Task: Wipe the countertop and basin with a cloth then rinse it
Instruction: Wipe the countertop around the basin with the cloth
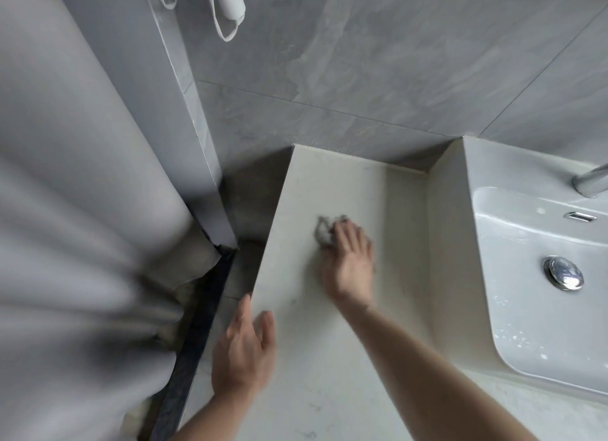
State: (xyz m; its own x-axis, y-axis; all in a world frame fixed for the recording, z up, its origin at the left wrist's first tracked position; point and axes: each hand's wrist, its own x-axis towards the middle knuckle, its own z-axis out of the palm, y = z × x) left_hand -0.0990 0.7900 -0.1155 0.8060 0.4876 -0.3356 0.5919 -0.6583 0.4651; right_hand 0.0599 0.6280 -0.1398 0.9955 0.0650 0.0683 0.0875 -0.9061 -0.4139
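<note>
A grey-tiled bathroom wall (378,55) is seen behind a pale countertop (329,358), with a grey curtain (65,210) hanging at the far left beside a dark floor strip. The left hand (241,352) is laid open at the countertop's left edge, fingers spread loosely, nothing held, apparently as a brace. Further right, a crumpled grey cloth (325,231) is pressed flat against the countertop under the fingers of the right hand (348,263), which is spread wide over it rather than closed around it. The hand is blurred, so wiping is judged to be under way. To the right, the white basin (513,309) with its chrome drain plug (563,272) is speckled with pale spots and looks not yet wiped; part of a tap (590,180) is seen above it. Since the cloth is only pinned by flat fingers, it could slip out or bunch up during a fast stroke, leaving patches missed.
</note>
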